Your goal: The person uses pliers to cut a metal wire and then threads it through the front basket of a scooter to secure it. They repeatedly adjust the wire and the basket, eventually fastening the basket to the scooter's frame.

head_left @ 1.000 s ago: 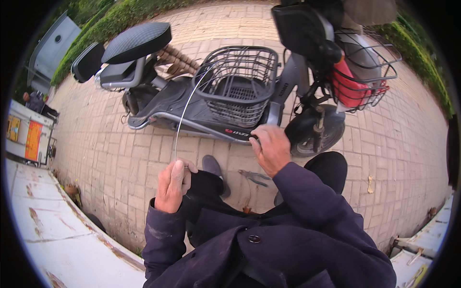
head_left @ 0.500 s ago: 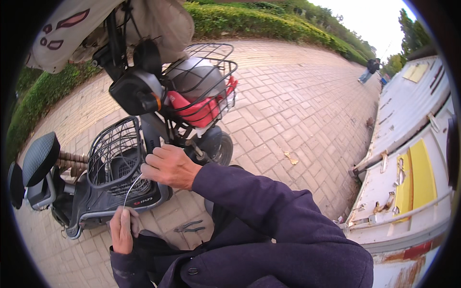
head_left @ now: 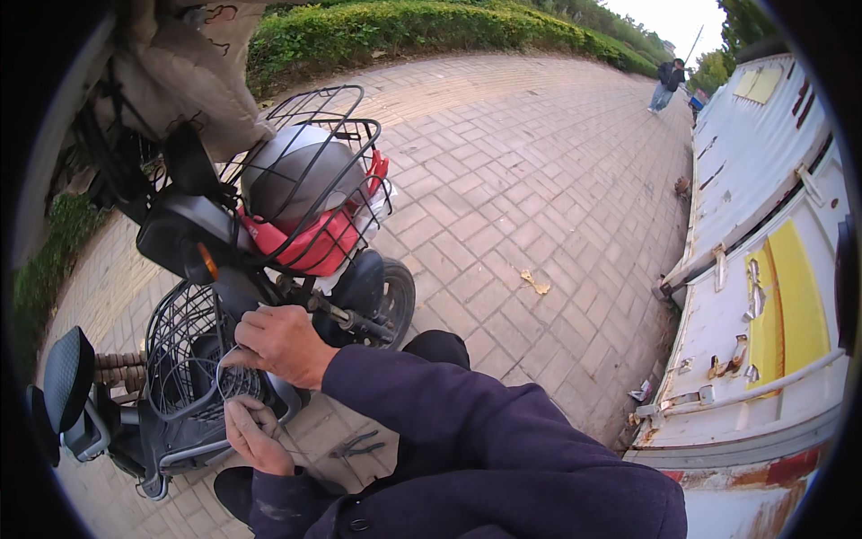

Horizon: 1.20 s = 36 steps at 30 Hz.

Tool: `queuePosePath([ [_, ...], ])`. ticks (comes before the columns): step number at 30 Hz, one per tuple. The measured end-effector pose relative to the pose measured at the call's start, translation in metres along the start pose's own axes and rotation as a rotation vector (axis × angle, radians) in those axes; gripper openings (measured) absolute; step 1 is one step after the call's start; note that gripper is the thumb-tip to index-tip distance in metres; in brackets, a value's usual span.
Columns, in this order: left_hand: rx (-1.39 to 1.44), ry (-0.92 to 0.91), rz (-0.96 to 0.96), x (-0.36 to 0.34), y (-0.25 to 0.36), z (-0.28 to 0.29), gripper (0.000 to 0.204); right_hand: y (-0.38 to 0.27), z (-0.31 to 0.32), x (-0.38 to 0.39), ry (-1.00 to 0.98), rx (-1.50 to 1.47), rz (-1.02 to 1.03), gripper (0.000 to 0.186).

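Note:
A thin, light-coloured wire [head_left: 218, 381] bends in a curve between my two hands, in front of a black wire basket. My right hand [head_left: 283, 346] pinches its upper part, close to the scooter's front. Below it, my left hand [head_left: 256, 435] has its fingers pressed together at the wire's lower end. The exact grip points are partly hidden by my fingers. On the paving under my hands lies a pair of pliers [head_left: 356, 445] with dark handles, touched by neither hand.
An electric scooter [head_left: 193, 229] stands at the left; its front basket [head_left: 373, 135] holds a grey helmet [head_left: 301, 180] and a red item [head_left: 314, 244]. Another black basket [head_left: 166, 314] sits by its footboard. A worn white metal structure [head_left: 763, 171] is at right. Far off stands a person [head_left: 665, 85].
My hands have come closer together, and the wire between them is now bent more tightly. The view has shifted, so the scooter sits further left.

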<state>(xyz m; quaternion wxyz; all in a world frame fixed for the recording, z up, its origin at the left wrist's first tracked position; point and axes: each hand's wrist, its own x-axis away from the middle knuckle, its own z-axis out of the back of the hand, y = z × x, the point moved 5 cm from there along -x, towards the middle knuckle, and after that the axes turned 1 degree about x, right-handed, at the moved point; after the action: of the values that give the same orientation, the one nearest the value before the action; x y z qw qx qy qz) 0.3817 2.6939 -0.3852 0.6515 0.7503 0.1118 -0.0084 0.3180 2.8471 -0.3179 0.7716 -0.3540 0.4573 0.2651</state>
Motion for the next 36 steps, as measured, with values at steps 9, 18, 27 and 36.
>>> queuePosePath([
  [9, -0.005, -0.173, 0.323, -0.031, 0.017, -0.027, 0.018, 0.029, 0.034, 0.01, -0.412, 0.071, 0.204, 0.018],
  [18, -0.011, -0.337, 0.301, -0.025, 0.021, -0.001, 0.038, 0.006, 0.005, -0.006, -0.39, 0.133, 0.183, 0.031],
  [27, 0.283, -0.124, 0.433, -0.016, 0.004, 0.036, 0.04, -0.011, -0.036, -0.006, -0.459, -0.02, 0.004, 0.039],
  [36, 0.365, -0.07, 0.406, -0.006, -0.004, 0.025, 0.038, -0.011, -0.038, 0.018, -0.274, -0.08, -0.161, 0.023],
])
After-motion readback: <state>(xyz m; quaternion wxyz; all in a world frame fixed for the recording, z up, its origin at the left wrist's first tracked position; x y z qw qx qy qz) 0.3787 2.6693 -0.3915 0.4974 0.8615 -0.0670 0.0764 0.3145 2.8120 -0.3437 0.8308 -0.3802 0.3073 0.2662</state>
